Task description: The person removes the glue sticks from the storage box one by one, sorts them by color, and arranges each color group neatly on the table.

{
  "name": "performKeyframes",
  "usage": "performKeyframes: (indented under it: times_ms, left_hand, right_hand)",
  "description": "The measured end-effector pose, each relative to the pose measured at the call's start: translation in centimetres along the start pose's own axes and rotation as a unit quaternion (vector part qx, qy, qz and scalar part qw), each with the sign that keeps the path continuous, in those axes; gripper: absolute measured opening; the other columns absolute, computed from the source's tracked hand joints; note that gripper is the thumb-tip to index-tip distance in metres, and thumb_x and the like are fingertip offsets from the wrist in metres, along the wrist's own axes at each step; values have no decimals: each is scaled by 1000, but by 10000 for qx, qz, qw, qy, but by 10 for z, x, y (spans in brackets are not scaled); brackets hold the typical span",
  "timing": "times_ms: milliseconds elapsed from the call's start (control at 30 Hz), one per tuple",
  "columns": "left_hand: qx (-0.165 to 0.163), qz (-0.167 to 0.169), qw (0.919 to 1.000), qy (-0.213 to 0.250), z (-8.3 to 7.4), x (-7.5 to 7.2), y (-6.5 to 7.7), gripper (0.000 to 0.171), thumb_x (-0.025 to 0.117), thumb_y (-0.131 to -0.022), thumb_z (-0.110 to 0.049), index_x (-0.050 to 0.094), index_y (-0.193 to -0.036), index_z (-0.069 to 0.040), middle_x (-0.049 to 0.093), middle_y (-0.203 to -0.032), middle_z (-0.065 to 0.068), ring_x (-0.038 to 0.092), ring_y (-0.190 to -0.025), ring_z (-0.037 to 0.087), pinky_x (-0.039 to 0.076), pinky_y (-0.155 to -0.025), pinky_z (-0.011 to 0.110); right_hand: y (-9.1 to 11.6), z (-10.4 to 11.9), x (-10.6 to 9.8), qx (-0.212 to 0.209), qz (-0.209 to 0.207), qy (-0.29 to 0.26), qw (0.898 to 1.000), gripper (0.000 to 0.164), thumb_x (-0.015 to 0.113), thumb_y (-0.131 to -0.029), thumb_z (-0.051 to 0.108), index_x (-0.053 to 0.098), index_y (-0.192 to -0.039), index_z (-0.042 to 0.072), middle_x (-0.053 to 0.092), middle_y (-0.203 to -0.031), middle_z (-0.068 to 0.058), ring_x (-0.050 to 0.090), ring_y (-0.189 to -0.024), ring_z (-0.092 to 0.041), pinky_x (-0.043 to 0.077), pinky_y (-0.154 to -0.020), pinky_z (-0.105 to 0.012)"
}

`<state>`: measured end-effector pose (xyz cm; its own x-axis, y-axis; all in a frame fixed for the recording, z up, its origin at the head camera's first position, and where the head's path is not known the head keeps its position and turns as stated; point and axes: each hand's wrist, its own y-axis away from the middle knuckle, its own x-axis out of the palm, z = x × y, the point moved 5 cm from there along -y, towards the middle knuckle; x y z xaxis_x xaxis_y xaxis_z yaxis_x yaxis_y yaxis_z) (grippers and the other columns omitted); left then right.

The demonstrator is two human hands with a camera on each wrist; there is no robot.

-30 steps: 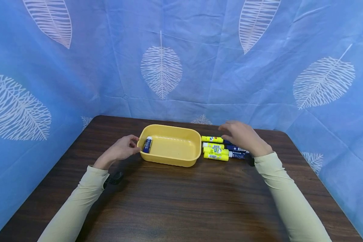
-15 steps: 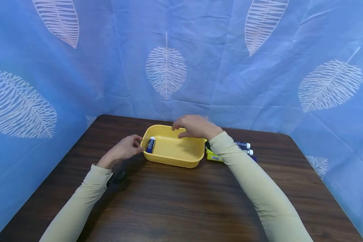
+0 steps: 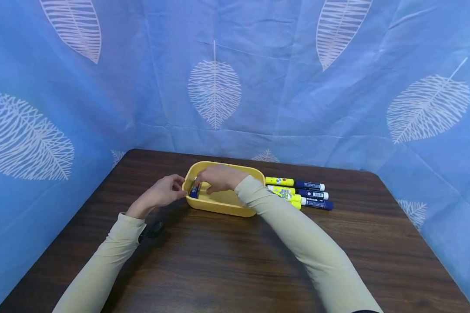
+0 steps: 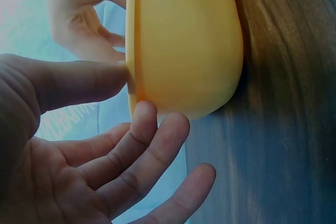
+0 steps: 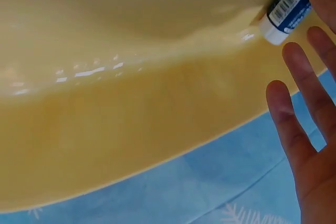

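A yellow plastic tray (image 3: 221, 210) stands on the table with a navy glue stick (image 3: 194, 191) lying at its left end. My left hand (image 3: 160, 191) holds the tray's left rim, thumb on the rim and fingertips against the outer wall (image 4: 189, 45) in the left wrist view. Inside the tray, my right hand (image 3: 221, 177) reaches over to the glue stick. The right wrist view has its fingers (image 5: 281, 98) extended and spread, the uppermost overlapping the white-capped glue stick (image 5: 286, 9). Part of that stick is hidden behind the hand.
Right of the tray lie several yellow glue sticks (image 3: 280, 181), partly covered by the right sleeve (image 3: 297, 230). Navy glue sticks (image 3: 317, 204) lie end to end with them. A blue leaf-patterned cloth (image 3: 250, 108) hangs behind the dark wooden table (image 3: 219, 261).
My right hand has swung left from above the loose glue sticks, over the tray, and down to the navy stick inside. My left hand keeps its place at the rim.
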<state>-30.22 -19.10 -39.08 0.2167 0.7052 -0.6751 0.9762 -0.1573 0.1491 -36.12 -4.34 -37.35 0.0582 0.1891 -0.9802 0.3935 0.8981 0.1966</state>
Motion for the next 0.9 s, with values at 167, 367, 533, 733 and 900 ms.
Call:
performKeyframes:
  times_ms: [167,367,533,733,900]
  left_hand:
    - [45,-11,10000,-5,-1,0,0,46,64,-99,-13,48,-139,4,65,-110,20,63,-91,27,53,-81,39]
    - [38,5,10000,-5,-1,-1,2,48,64,-99,-13,47,-140,6,64,-111,21,63,-91,27,54,-80,38]
    - [22,-18,10000,-23,-1,-2,2,48,64,-100,-13,47,-141,6,64,-111,20,63,-90,26,54,-78,37]
    - [8,-38,10000,1,-1,-2,2,48,64,-99,-13,47,-141,5,64,-112,20,63,-91,26,54,-80,38]
    - [23,-23,10000,-14,-1,-2,2,49,64,-99,-14,47,-141,5,64,-112,20,62,-90,26,53,-78,36]
  right_hand:
    - [-4,8,2,-106,68,113,9999,51,80,-89,18,66,-138,21,64,-139,6,61,-127,-15,47,-108,-35]
    - [-2,8,3,-47,94,296,9995,49,80,-89,11,67,-136,19,66,-132,0,64,-117,-17,52,-99,-33]
    - [-4,5,6,-17,85,568,9983,44,76,-92,7,70,-132,22,63,-126,-1,63,-112,-18,53,-94,-32]
    - [-8,5,11,-25,108,713,9974,32,69,-95,0,76,-118,22,68,-117,3,62,-109,-19,49,-99,-34]
    - [-7,3,12,111,37,508,9986,19,67,-98,6,77,-106,19,73,-100,6,63,-90,-16,51,-87,-31]
